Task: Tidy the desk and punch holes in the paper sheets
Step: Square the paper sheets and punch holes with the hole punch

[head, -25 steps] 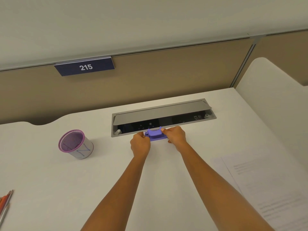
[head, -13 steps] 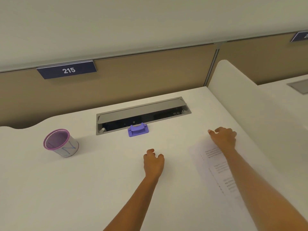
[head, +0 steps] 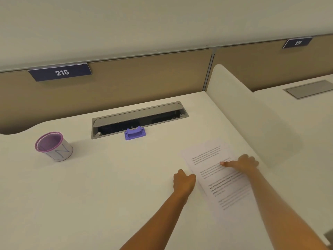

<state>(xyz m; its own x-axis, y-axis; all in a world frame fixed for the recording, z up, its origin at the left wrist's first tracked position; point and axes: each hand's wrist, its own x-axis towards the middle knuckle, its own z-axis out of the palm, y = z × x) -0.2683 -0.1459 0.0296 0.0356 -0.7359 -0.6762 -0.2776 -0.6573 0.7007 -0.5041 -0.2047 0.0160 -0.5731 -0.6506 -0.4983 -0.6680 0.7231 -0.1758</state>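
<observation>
Two hands on paper sheets (head: 216, 170) near desk (head: 108, 195) right edge: right hand (head: 243, 164) flat, fingers spread; left hand (head: 183, 181) curled at the sheets' left edge. Thin, floppy, slippery; lift by an edge.

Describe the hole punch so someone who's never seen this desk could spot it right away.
Find the grey cable tray sunk into the white desk below the 215 sign. The hole punch sits at the tray's near edge, the only small purple block there, unlike the round cup further left.
</observation>
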